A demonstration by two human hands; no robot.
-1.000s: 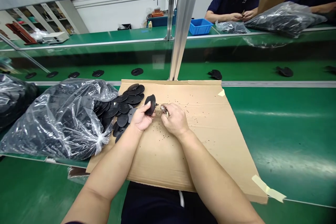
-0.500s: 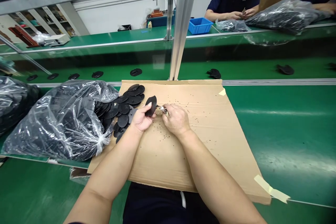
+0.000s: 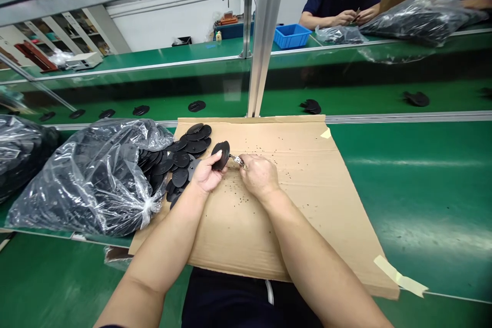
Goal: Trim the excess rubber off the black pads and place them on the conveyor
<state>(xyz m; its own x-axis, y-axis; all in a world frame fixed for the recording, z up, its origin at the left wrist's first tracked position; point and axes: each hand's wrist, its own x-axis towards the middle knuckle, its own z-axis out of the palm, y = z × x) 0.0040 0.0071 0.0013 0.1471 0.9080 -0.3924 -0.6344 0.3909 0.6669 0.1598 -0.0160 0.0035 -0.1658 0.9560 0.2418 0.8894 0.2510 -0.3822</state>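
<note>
A black oval disc (image 3: 221,155) stands on edge over the cardboard sheet (image 3: 300,205), pinched in the left hand (image 3: 206,173). The right hand (image 3: 259,175) grips small metal pliers (image 3: 236,160) touching its rim. Left lies a disc pile (image 3: 184,156) spilling from a plastic bag (image 3: 92,179) on the green tabletop (image 3: 423,189).

The left hand (image 3: 205,174) holds a black oval part (image 3: 221,155) upright over the cardboard sheet (image 3: 300,205) — the right hand (image 3: 259,175) presses a small metal tool (image 3: 237,160) against its edge, beside the loose black parts (image 3: 184,154).
</note>
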